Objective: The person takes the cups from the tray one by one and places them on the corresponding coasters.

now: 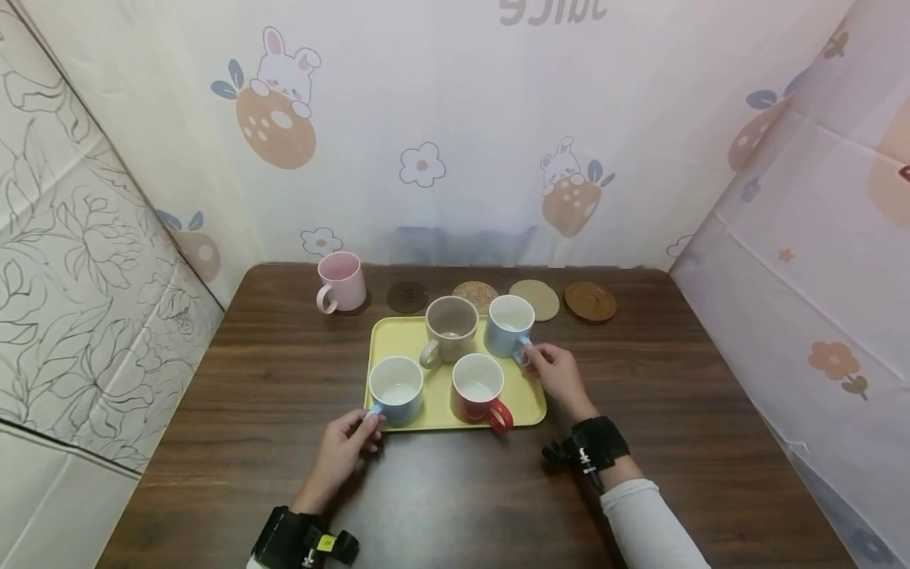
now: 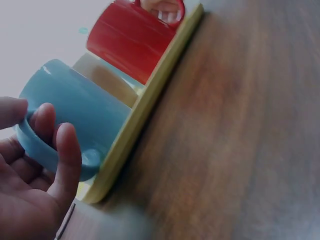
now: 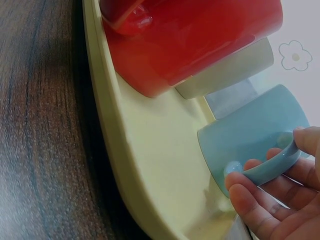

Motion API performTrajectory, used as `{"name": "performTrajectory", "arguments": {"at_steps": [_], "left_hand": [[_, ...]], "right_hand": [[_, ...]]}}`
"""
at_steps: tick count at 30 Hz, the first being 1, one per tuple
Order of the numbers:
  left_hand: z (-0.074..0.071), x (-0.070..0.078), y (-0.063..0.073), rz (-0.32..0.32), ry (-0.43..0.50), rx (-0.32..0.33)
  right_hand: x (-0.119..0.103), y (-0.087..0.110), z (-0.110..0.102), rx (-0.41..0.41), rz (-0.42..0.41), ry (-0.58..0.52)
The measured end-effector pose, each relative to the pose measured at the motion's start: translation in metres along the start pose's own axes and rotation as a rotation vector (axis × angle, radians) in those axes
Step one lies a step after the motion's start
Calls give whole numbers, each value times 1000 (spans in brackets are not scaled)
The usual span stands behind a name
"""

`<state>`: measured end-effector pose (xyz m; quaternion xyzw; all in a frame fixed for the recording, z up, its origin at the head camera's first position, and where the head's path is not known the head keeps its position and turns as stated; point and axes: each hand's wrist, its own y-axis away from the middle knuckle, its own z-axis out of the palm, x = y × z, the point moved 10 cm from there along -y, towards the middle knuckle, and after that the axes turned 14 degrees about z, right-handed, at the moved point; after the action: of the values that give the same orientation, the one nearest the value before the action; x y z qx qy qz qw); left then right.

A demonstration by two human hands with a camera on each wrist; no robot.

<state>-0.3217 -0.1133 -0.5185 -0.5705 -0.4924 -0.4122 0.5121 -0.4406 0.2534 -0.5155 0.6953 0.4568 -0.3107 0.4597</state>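
Note:
A yellow tray (image 1: 434, 411) carries two light blue mugs, a beige mug (image 1: 452, 324) and a red mug (image 1: 478, 387). My left hand (image 1: 346, 442) grips the handle of the front-left blue mug (image 1: 396, 391); in the left wrist view its fingers curl through that handle. At the tray's back right, the other blue mug (image 1: 509, 324) has its handle held by my right hand (image 1: 562, 379). The right wrist view shows this mug (image 3: 255, 135) standing on the tray, thumb on top of its handle. Both mugs look upright in the head view.
Behind the tray, a pink mug (image 1: 341, 280) stands at the back left. A row of coasters lies along the back edge: a dark one (image 1: 407, 297), a speckled one (image 1: 476, 294), a beige one (image 1: 535, 299) and a brown one (image 1: 590, 302). A printed curtain (image 1: 426, 213) hangs behind the table.

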Motion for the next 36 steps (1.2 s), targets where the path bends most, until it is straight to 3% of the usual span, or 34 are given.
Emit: {"name": "performTrajectory", "arguments": {"at_steps": [3, 11, 18, 30, 36], "left_hand": [[0, -3, 0, -62, 31, -1], [2, 0, -2, -71, 2, -14], [2, 5, -7, -30, 88, 22], [-6, 11, -10, -23, 96, 51], [-14, 27, -23, 35, 87, 51]], "right_hand": [[1, 0, 0, -4, 1, 0], [1, 0, 0, -16, -15, -22], [3, -1, -1, -10, 1, -26], [1, 1, 0, -24, 2, -5], [1, -1, 0, -29, 2, -18]]}}
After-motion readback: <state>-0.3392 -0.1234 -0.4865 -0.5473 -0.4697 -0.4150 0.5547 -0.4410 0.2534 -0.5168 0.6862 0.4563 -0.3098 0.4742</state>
